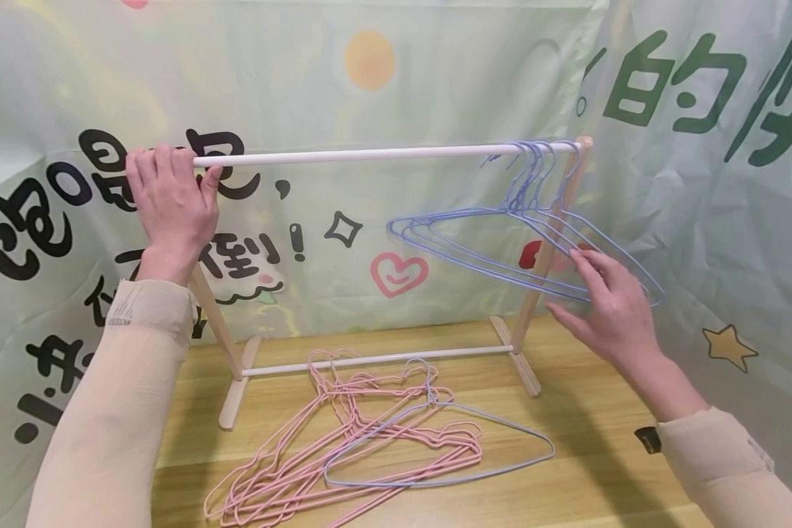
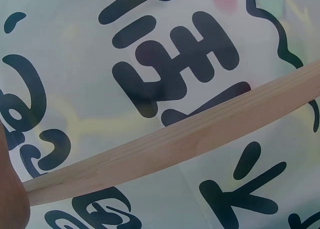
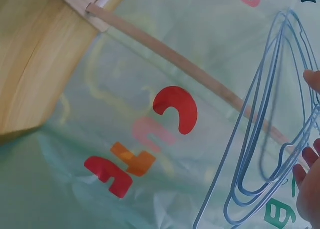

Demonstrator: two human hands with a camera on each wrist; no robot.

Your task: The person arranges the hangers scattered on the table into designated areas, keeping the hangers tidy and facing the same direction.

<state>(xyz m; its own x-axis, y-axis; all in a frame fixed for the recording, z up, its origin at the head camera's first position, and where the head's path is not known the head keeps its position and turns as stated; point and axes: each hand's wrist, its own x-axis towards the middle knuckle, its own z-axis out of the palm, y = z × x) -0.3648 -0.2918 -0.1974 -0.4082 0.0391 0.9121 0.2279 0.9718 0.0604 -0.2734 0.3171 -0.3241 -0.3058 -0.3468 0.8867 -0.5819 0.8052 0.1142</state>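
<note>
My left hand (image 1: 174,198) grips the upper left corner of a small clothes rack, at the end of its white top bar (image 1: 343,155). Several blue wire hangers (image 1: 462,213) hang by their hooks near the bar's right end. My right hand (image 1: 610,308) is at the right lower part of these hangers, fingertips touching the wires, thumb held apart. In the right wrist view the bunched blue hangers (image 3: 255,124) pass beside the fingers (image 3: 310,156). In the left wrist view a wooden rack post (image 2: 165,134) runs down from the hand's edge.
A pile of pink wire hangers (image 1: 343,440) lies on the wood-grain table (image 1: 587,440), with one blue hanger (image 1: 528,433) across its right side. A lower white bar (image 1: 383,358) joins the rack's wooden feet (image 1: 524,374). Printed pale green cloth (image 1: 317,81) stands behind.
</note>
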